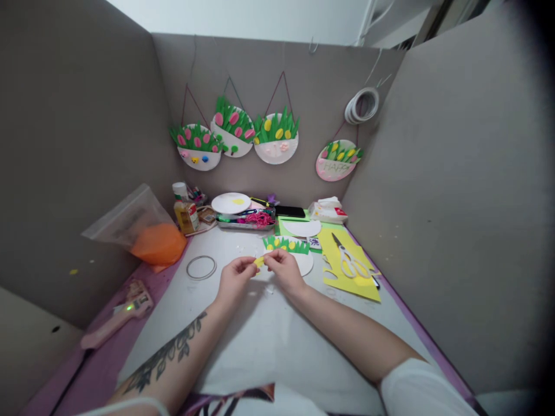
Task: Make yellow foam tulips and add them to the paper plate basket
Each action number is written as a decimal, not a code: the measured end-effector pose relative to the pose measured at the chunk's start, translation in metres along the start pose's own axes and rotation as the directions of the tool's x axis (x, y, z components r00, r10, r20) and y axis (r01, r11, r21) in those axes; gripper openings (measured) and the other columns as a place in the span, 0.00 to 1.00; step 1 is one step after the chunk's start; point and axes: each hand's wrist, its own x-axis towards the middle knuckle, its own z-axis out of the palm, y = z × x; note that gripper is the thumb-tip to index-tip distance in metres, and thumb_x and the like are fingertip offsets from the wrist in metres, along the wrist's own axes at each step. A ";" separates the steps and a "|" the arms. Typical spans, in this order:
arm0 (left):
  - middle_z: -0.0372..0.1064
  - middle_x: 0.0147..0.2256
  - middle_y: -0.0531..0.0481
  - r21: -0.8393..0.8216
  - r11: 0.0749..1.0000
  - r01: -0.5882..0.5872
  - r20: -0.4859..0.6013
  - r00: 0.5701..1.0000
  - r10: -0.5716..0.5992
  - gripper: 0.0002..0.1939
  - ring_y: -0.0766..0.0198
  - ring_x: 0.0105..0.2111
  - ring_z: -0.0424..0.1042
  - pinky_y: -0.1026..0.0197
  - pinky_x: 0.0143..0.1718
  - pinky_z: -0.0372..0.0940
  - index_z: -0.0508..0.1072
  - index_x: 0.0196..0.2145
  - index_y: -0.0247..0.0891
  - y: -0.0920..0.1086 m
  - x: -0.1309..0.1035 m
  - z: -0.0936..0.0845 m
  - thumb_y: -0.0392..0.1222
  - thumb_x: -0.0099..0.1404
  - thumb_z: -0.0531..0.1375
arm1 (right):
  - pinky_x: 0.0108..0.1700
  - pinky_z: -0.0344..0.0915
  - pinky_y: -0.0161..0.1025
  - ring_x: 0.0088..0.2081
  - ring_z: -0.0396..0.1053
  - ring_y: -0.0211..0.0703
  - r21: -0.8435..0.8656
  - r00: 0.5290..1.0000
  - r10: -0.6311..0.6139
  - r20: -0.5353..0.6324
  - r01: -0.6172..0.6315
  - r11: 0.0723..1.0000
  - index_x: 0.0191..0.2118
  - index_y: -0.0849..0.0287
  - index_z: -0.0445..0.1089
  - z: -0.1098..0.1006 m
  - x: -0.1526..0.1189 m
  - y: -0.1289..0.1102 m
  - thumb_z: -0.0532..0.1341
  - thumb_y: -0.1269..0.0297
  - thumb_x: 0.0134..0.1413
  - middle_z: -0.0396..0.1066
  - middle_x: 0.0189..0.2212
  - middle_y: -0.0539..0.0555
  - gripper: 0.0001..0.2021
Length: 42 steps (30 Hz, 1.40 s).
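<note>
My left hand and my right hand meet over the middle of the white work surface. Between their fingertips they pinch one small yellow foam piece. Just behind the hands lies a half paper plate with green paper grass and yellow foam tulips stuck along its top edge.
White scissors lie on a yellow foam sheet to the right. A ring, a pink glue gun and a plastic bag with orange material sit left. Glue bottle, white plate and clutter line the back; finished plates hang on the wall.
</note>
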 end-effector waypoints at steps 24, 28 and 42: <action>0.66 0.24 0.53 0.353 0.870 -0.344 0.185 0.937 0.296 0.09 0.66 0.27 0.63 0.67 0.31 0.58 0.69 0.23 0.36 0.002 -0.003 -0.004 0.43 0.56 0.56 | 0.31 0.60 0.34 0.27 0.63 0.35 -0.053 0.979 -0.173 0.104 0.179 0.982 0.31 0.56 0.57 0.002 -0.009 -0.003 0.60 0.68 0.44 0.62 0.25 0.45 0.09; 0.64 0.23 0.54 0.372 0.866 -0.333 0.168 0.942 0.290 0.09 0.67 0.26 0.62 0.67 0.30 0.58 0.67 0.23 0.36 0.001 -0.001 -0.005 0.43 0.56 0.54 | 0.32 0.60 0.33 0.26 0.63 0.35 0.027 0.984 -0.143 0.105 0.141 0.990 0.33 0.56 0.55 0.001 -0.005 -0.005 0.61 0.67 0.44 0.63 0.24 0.43 0.12; 0.67 0.23 0.53 0.316 0.932 -0.177 0.117 0.982 0.147 0.11 0.67 0.25 0.64 0.65 0.29 0.59 0.70 0.24 0.34 0.001 0.002 -0.005 0.45 0.54 0.56 | 0.33 0.59 0.34 0.29 0.61 0.36 -0.108 0.989 -0.089 0.116 0.102 0.989 0.28 0.60 0.65 0.001 -0.002 -0.001 0.59 0.60 0.47 0.64 0.25 0.48 0.08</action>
